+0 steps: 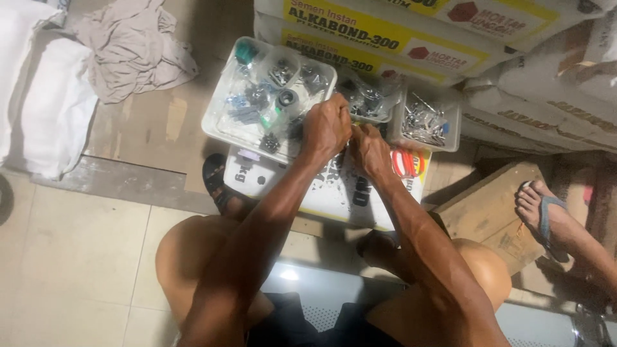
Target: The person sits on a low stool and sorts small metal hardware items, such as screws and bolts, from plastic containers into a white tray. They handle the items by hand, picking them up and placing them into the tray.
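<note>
Lying at the far left on the floor are a white sack [38, 109] and a crumpled grey cloth [132, 48]. Next comes a clear plastic tray [222, 106] filled with small bagged metal fittings, resting partly on a white bag [321, 193]. The left hand [326, 127] hovers at the tray's right edge, fingers curled shut; the right hand [369, 149] is pressed against it, also closed. Both seem to pinch one small part between them, but it is hidden, so I cannot tell what it is. Further right sits a small container of screws [425, 122], then stacked cement sacks [546, 71], a wooden block [491, 205] and another person's sandalled foot [543, 212].
</note>
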